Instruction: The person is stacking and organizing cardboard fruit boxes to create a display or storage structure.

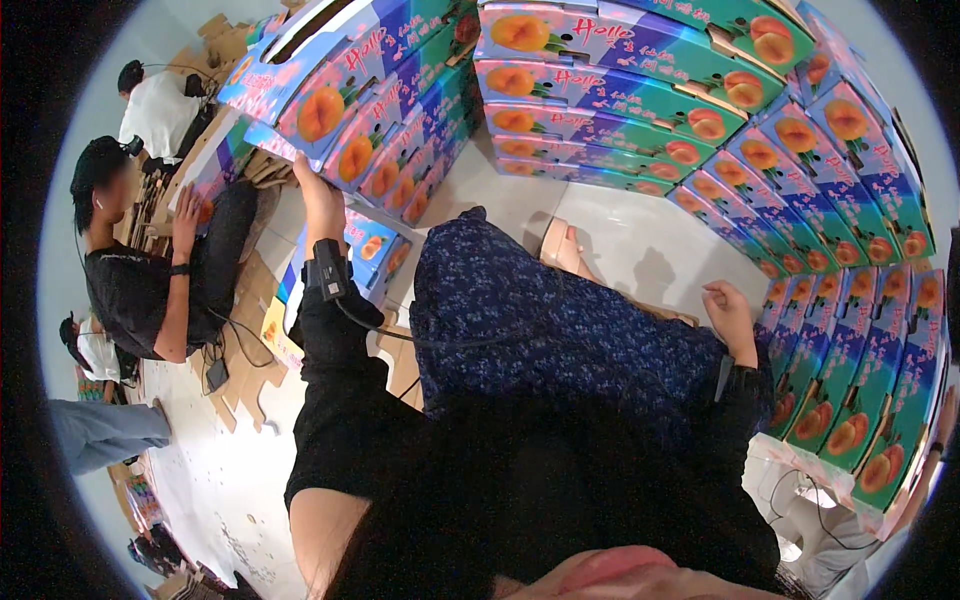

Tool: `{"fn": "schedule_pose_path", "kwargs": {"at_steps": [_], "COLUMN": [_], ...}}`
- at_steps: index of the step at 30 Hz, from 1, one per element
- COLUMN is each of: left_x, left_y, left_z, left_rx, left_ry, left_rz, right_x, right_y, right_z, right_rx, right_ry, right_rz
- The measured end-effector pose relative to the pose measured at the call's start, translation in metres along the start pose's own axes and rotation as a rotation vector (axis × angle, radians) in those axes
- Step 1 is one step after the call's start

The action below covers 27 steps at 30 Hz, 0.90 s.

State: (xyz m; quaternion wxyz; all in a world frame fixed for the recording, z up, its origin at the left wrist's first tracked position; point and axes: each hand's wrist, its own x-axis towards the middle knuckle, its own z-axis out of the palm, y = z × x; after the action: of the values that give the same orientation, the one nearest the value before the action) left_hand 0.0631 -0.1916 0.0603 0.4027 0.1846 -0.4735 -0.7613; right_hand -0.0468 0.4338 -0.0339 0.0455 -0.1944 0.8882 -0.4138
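While left fingers (303,172) touch glossy oblong cardboard boxes (357,157), right fingers (718,292) half-curled.

A front-left stack (375,150) and a centre stack (600,95) of cartons stand before a person, whose left hand (322,212) is at the near edge of the first, while a right-hand row of stacks (850,370) runs just beside the right hand (732,318). At left, a co-worker (130,295) has a carton (213,163) in front and a second worker (155,120) farther ahead, with cardboard sheets (247,385) on the floor (210,470) between co-worker and person.
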Motion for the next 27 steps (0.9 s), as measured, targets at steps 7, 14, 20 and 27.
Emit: {"fn": "schedule_pose_path", "kwargs": {"at_steps": [7, 14, 20, 27], "left_x": [0.015, -0.080, -0.112, -0.031], "left_y": [-0.010, -0.022, -0.114, -0.207], "left_z": [-0.004, 0.050, 0.122, 0.161], "left_rx": [-0.004, 0.031, 0.073, -0.295], "left_ry": [0.117, 0.666, -0.207, 0.019], "left_rz": [0.054, 0.330, -0.375, -0.955], "right_x": [-0.001, -0.007, 0.004, 0.004], "right_y": [-0.003, -0.013, -0.014, -0.017], "right_z": [-0.002, -0.004, -0.004, -0.006], "right_rx": [-0.058, -0.054, -0.038, -0.014], "right_ry": [-0.036, 0.016, -0.014, 0.013], "right_rz": [0.062, 0.139, 0.156, 0.243]}}
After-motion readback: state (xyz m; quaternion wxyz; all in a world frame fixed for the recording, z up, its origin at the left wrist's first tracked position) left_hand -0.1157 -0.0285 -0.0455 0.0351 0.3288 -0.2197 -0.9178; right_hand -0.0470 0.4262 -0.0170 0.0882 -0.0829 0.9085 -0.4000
